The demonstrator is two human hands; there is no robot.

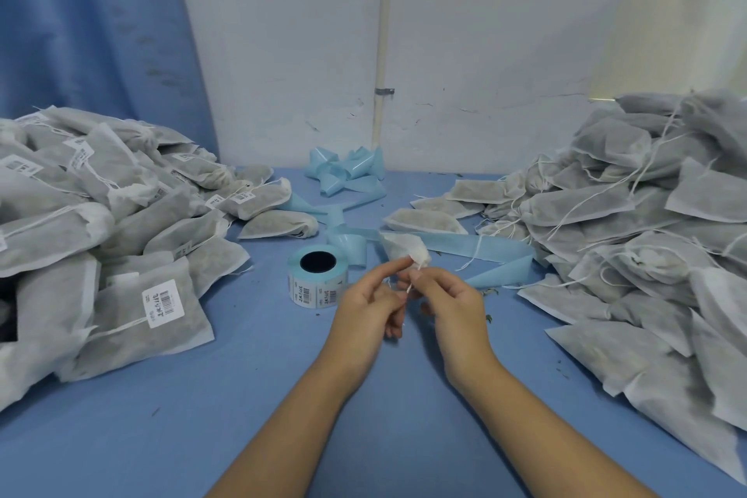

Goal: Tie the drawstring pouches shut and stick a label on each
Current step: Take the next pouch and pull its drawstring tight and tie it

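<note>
**Knot in hand, label to come**

A person's two hands meet low over the blue table (194,408), working at the mouth of one pouch (402,246). The pouch lies just beyond the fingertips with its gathered neck turned toward them, probably so that the drawstring (410,288) can be pulled and knotted without lifting the bag. The right hand (450,305) pinches the drawstring between thumb and forefinger, close under the neck. The left hand (370,305) stretches its forefinger to the neck with the other fingers curled in; whether they hold the cord's other end cannot be told. Both forearms come in from below, wrists bent slightly inward, knuckles nearly touching.

The label roll (317,281) stands just left of the left hand, within easy reach for the step that appears to come next. Spent blue backing strip (499,251) trails beyond the right hand. Further left lies a heap of labelled pouches (101,222), seemingly finished; to the right a heap of unlabelled pouches (630,214) with loose cords, apparently awaiting their turn. The task looks partly done.
</note>
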